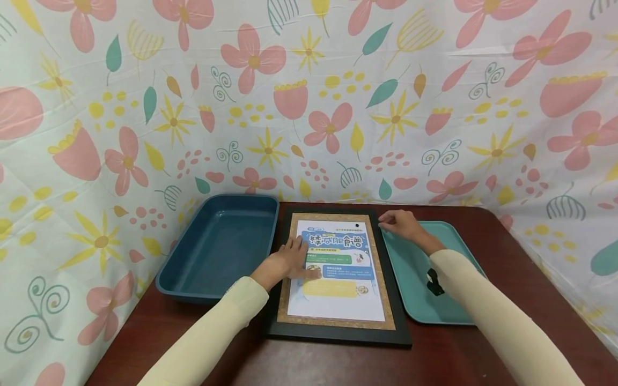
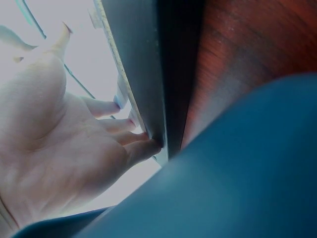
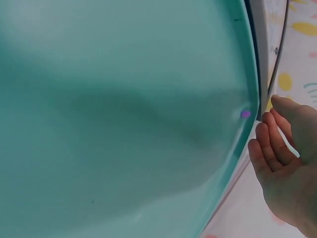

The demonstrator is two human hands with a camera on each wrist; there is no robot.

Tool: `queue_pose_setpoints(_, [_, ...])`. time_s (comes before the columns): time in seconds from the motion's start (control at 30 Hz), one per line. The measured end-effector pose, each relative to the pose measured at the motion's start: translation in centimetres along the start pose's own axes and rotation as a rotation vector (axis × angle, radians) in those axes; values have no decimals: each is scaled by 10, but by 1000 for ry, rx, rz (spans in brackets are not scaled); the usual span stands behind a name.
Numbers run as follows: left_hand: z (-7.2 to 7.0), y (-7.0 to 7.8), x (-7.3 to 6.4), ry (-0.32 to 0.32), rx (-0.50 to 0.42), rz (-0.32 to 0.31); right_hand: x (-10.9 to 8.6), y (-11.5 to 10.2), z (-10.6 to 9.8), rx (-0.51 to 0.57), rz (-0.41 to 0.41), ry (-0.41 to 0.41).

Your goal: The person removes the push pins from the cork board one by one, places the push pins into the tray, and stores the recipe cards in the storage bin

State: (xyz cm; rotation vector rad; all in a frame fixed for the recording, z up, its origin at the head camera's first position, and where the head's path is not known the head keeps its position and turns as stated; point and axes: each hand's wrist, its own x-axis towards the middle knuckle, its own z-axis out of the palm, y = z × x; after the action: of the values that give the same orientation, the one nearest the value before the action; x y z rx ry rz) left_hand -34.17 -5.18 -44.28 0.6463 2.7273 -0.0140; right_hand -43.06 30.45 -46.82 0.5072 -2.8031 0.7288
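A black-framed cork board (image 1: 284,300) lies flat on the table with a printed paper (image 1: 333,308) on it. A small black round pin (image 1: 357,225) shows at the paper's upper right. My left hand (image 1: 289,260) rests on the paper's left part, fingers spread. In the left wrist view its fingertips reach down beside the frame's edge (image 2: 143,59). My right hand (image 1: 405,225) hovers between the board's upper right corner and a teal tray (image 1: 425,300), fingers loosely bent, thumb near the index finger. A small purple object (image 3: 245,114) lies at the tray's rim, close to those fingertips.
A deep dark blue bin (image 1: 222,252) stands left of the board, close beside my left forearm. The dark reddish wooden table (image 1: 463,359) carries everything. A flowered cloth (image 1: 314,134) hangs behind and around the sides. A small black item (image 1: 434,282) shows at my right sleeve.
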Motion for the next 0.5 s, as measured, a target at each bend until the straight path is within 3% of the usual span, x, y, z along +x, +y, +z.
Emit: queue_pose_setpoints(0.5, [0,1,-2,9,20,2,14,-21,15,-2,-30,-34])
